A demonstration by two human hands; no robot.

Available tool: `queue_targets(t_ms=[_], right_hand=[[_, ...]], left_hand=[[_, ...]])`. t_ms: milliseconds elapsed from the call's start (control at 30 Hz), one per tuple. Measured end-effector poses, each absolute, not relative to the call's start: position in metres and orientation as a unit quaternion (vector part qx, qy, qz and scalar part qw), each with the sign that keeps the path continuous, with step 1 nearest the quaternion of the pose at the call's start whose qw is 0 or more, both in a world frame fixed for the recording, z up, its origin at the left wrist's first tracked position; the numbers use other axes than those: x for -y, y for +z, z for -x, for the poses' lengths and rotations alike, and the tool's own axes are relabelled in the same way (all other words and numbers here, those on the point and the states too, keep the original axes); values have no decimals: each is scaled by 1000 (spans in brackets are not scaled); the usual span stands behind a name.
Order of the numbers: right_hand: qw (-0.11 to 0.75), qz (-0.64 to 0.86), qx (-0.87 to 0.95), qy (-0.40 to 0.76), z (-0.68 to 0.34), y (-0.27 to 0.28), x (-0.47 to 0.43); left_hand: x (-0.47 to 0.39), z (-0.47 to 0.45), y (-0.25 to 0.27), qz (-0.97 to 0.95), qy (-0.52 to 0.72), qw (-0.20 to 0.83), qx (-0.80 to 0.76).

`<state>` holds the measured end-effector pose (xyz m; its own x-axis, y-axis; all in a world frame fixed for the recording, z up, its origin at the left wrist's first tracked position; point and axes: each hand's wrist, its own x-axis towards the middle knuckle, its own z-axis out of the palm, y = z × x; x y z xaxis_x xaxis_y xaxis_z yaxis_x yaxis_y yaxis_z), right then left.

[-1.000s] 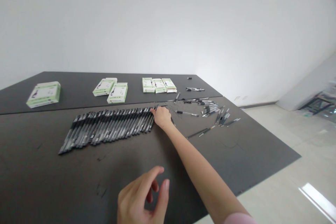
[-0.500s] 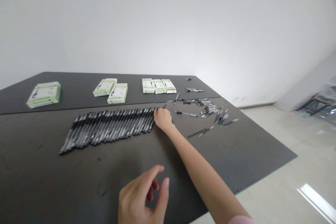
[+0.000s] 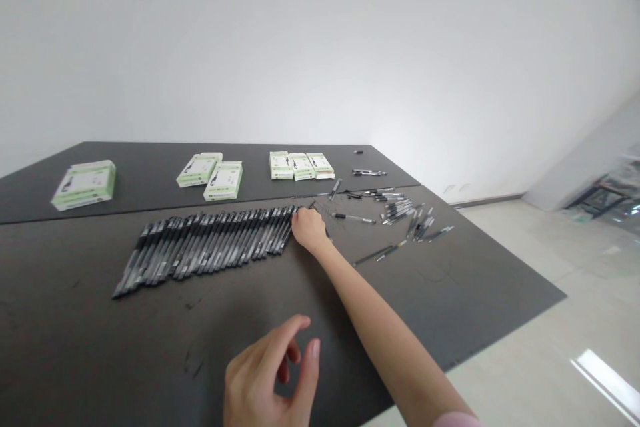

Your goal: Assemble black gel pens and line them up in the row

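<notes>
Little is changing since the earlier frame: the right hand [image 3: 310, 229] is still resting, fingers curled, at the right end of the row of pens [image 3: 210, 245] mid-table [image 3: 75, 347]. The left hand [image 3: 270, 380] is hovering half-open near the near edge, holding nothing.

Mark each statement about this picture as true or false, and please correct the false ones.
1. The right hand rests at the right end of the long row of black pens. True.
2. The left hand holds a pen. False: it is near the camera above the dark table, fingers curled, with nothing in it.
3. Green-and-white boxes lie on the far part of the table. True.
4. The loose pens are scattered to the left of the row. False: they lie to its right, beyond the right hand.
5. The row of pens stands upright in a cup. False: the pens lie flat on the table, side by side.
</notes>
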<state>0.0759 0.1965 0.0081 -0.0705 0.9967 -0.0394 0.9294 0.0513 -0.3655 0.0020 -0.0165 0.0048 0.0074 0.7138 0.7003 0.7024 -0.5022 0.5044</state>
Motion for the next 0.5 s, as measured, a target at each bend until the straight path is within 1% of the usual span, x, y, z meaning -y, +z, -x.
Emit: queue_targets(t_ms=[133, 233, 367, 500], right_hand=[[145, 670, 715, 139, -77, 7, -193], [185, 662, 715, 128, -78, 15, -188], [266, 617, 733, 107, -98, 50, -174], [359, 584, 723, 83, -160, 93, -157]], left_hand=[[16, -2, 5, -708, 498, 5, -501], [16, -1, 6, -709, 492, 3, -505], [15, 0, 5, -711, 492, -10, -502], [15, -1, 7, -711, 495, -17, -499]])
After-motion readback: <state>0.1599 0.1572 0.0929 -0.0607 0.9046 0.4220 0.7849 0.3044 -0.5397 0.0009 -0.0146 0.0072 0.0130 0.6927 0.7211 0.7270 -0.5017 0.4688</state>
